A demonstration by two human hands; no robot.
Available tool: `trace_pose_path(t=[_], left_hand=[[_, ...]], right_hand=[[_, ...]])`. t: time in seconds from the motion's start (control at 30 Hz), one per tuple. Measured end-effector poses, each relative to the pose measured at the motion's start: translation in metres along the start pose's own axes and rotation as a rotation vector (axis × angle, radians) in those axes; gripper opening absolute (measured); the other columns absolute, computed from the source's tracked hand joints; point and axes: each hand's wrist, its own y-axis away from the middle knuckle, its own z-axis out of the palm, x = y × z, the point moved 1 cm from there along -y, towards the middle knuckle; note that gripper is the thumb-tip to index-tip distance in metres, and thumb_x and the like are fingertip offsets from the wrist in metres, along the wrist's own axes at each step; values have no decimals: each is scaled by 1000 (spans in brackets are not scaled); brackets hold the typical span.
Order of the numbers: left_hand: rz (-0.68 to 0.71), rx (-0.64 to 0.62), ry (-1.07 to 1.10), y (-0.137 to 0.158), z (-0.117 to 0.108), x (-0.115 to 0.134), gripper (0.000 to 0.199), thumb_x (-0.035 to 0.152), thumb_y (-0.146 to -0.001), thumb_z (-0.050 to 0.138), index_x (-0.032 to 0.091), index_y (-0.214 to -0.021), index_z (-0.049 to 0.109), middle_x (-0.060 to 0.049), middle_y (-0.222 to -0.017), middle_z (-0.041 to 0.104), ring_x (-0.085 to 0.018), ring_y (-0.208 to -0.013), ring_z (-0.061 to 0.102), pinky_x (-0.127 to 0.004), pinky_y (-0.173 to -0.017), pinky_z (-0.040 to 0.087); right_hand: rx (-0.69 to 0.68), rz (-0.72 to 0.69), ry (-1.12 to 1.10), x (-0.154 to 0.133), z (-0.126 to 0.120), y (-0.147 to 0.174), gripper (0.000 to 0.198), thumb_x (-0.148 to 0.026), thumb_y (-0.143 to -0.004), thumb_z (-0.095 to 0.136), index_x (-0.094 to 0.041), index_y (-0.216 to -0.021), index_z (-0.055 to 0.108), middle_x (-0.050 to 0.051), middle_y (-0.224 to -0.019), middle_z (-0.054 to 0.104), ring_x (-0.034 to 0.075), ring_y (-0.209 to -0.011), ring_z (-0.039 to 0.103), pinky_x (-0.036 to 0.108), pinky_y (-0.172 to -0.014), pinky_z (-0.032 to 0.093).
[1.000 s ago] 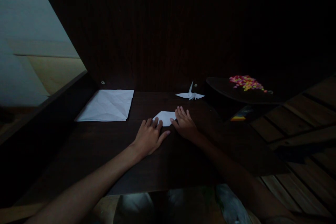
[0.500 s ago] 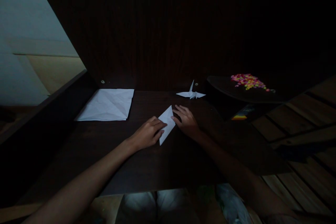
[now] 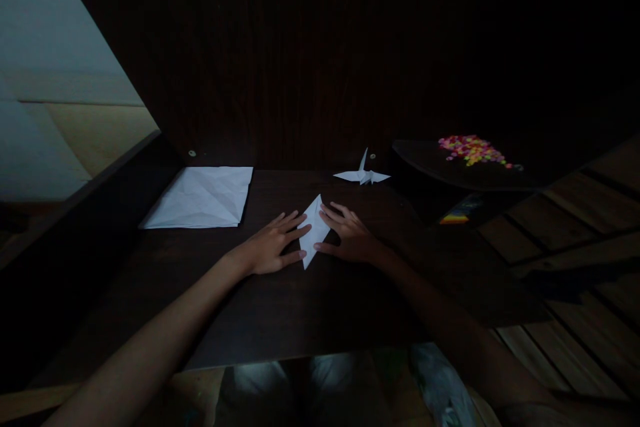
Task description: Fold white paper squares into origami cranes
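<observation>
A small folded piece of white paper [image 3: 315, 230], diamond-shaped, lies flat on the dark wooden surface [image 3: 280, 327] between my hands. My left hand [image 3: 275, 242] rests at its left side, fingers spread, with the fingertips touching the paper. From the right, my right hand [image 3: 346, 233] lays its spread fingertips on the opposite edge. Neither hand grips the paper. Behind my right hand stands a white origami crane [image 3: 364, 177] with its wings out.
Flat at the back left lie several creased white paper sheets [image 3: 203, 198]. A dark curved shelf [image 3: 425, 167] on the right bears a pile of small pink and yellow pieces [image 3: 473, 150]. A dark side board [image 3: 90, 213] borders the left.
My left hand has opened from a bent-finger press into spread fingers. My right thumb has come down along the paper's lower right edge. The folded paper now looks narrower, like a kite.
</observation>
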Motion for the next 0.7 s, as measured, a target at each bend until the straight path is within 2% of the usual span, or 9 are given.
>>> trace_pose_path(t=[0.13, 0.5, 0.7], left_hand=[[27, -4, -10, 1, -1, -6, 62, 53, -90, 45, 25, -144, 32, -8, -154, 22, -25, -143, 16, -51, -114, 17], [-14, -37, -90, -2, 1, -1, 67, 59, -90, 39, 22, -145, 32, -9, -155, 20, -26, -143, 16, -47, -115, 15], [-17, -30, -103, -2, 2, 1, 70, 60, -89, 38, 20, -146, 29, -10, -154, 23, -27, -143, 17, -48, -114, 16]], right_hand=[[-41, 7, -9, 2, 3, 0, 94, -74, -74, 50, -18, -147, 28, 12, -154, 24, 35, -142, 16, 56, -110, 22], [-75, 37, -24, -6, 8, -1, 111, -80, -67, 50, -10, -149, 20, 15, -155, 13, 34, -144, 7, 51, -116, 11], [-22, 9, 19, -15, 7, 2, 115, -81, -67, 50, -3, -147, 22, 21, -154, 15, 35, -143, 7, 51, -116, 9]])
